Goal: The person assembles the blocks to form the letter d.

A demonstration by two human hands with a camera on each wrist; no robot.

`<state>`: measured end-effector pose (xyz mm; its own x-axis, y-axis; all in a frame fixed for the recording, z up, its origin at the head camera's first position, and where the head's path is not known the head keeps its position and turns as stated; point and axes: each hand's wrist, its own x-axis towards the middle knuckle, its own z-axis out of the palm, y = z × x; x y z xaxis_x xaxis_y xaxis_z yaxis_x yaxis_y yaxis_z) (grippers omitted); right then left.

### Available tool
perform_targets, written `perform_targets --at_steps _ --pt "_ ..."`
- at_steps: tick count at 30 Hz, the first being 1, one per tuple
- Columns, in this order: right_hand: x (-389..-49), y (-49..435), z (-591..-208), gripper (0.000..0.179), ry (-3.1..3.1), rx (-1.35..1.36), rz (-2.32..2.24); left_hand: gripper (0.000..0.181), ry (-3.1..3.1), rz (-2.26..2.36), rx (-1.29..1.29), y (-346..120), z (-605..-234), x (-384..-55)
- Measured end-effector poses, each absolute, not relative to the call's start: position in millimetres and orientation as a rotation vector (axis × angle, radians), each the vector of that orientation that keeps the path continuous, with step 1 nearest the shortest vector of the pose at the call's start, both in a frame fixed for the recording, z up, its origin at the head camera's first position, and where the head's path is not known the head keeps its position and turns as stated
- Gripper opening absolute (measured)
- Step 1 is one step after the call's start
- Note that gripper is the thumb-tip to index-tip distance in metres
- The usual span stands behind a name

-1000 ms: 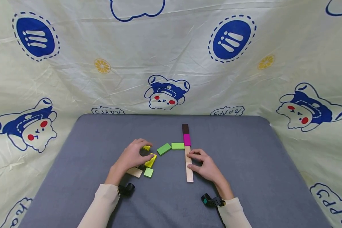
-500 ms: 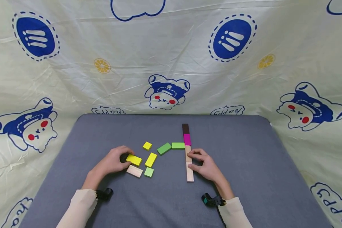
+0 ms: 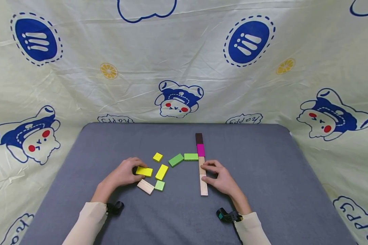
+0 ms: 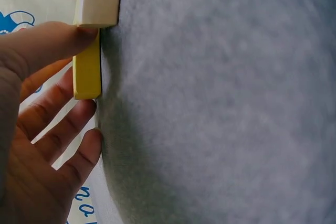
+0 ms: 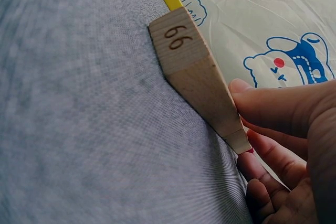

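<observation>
My left hand pinches the left end of a yellow block, its thumb on the near side and a finger on the far side. That yellow block also shows beside the thumb in the left wrist view. A loose wooden block lies just nearer, its corner by a small light green block. My right hand rests its thumb and fingertips on the right side of two wooden blocks, which stand end to end in a row. The near one bears a number on its end.
The row continues away with a magenta block and a dark brown block. Two green blocks reach leftward from it. Another yellow block and a small yellow block lie between the hands on the grey table.
My left hand has drawn back left from over the yellow blocks and taken hold of one, which has turned slightly. The loose wooden block has tilted toward the light green one. My right hand stays put.
</observation>
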<state>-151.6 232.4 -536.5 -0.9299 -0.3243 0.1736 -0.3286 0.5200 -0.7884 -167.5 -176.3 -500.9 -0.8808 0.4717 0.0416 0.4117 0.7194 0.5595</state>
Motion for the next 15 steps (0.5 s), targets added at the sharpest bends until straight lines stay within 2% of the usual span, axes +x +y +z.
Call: perform_targets --at_steps 8,15 --pt "-151.5 230.8 -536.1 0.041 -2.743 0.591 1.427 0.028 2.863 0.924 0.648 -173.6 -498.1 -164.3" --pt "-152.3 231.8 -537.1 0.041 -2.713 0.600 1.438 0.029 2.848 1.072 0.598 -149.6 -492.5 -157.1"
